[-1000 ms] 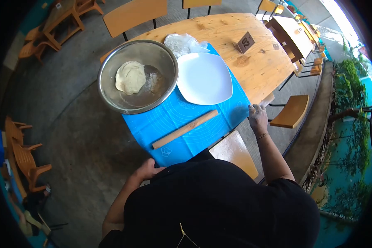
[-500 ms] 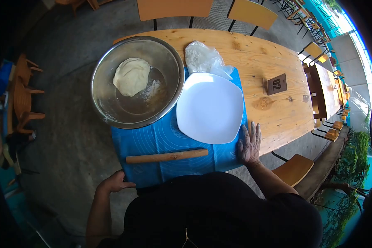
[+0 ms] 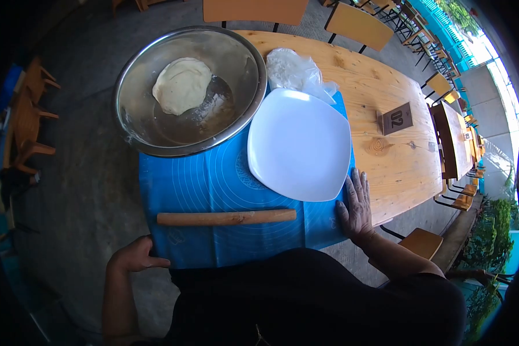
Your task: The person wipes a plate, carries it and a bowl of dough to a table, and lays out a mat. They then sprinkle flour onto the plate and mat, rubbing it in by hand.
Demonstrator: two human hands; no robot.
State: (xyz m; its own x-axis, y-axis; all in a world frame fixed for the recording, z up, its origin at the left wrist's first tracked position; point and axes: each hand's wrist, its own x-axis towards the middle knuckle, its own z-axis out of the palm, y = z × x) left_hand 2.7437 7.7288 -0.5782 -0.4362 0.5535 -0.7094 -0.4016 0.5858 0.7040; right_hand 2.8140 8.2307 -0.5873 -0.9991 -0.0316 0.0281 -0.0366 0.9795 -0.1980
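Note:
My left hand [image 3: 134,255] is at the near left corner of the table, its thumb along the front edge and its other fingers partly hidden at the side; it grips the corner. On the right edge of the blue baking mat [image 3: 248,245] my right hand [image 3: 357,209] lies flat, floury fingers spread, beside a white square plate [image 3: 300,147]. A wooden rolling pin [image 3: 225,217] lies across the mat between the hands. Behind it, a large steel bowl [image 3: 134,124] holds a round lump of dough [image 3: 181,86] and a patch of loose flour [image 3: 212,108].
A clear plastic bag of white powder [image 3: 291,70] sits behind the plate. A table sign marked 02 [image 3: 395,119] stands on the wooden table [image 3: 403,179]. Chairs are around it, including a wooden one [image 3: 422,243] at the near right. Further tables stand to the right.
The view has shifted slightly, so the table and things on it look a little larger and higher. Both hands stay at the same spots on the table's edges.

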